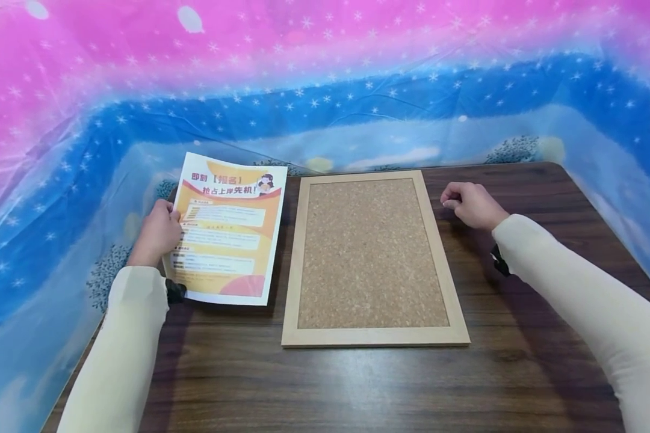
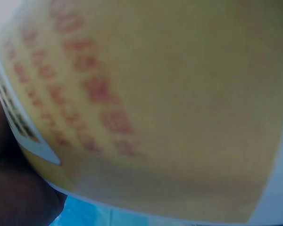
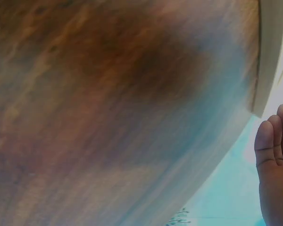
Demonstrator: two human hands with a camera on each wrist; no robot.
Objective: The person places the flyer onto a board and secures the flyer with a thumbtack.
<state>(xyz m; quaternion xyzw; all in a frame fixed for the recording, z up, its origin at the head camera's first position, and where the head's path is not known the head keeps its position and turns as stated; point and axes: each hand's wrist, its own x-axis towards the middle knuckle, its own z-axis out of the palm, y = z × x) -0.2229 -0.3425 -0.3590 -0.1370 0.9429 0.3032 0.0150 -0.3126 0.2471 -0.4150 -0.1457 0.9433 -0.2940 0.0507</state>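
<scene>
My left hand [image 1: 159, 233] grips the left edge of a printed orange-and-white flyer [image 1: 224, 237], which is tilted above the tabletop's left part. In the left wrist view the flyer [image 2: 193, 108] fills most of the picture, with the left hand [image 2: 21, 193] dark at its lower left edge. A cork board [image 1: 371, 258] with a pale wooden frame lies flat, to the right of the flyer. Beyond the board's right side, my right hand [image 1: 472, 204] hovers apart from it with loosely bent fingers and holds nothing. The right wrist view shows this hand [image 3: 276, 174] at the right edge.
Everything stands over a dark wood-grain table [image 1: 357, 385]. A pink and blue cloth backdrop [image 1: 325, 102] with snowflakes surrounds its back and sides. Part of the board's frame [image 3: 270, 56] appears at the upper right of the right wrist view.
</scene>
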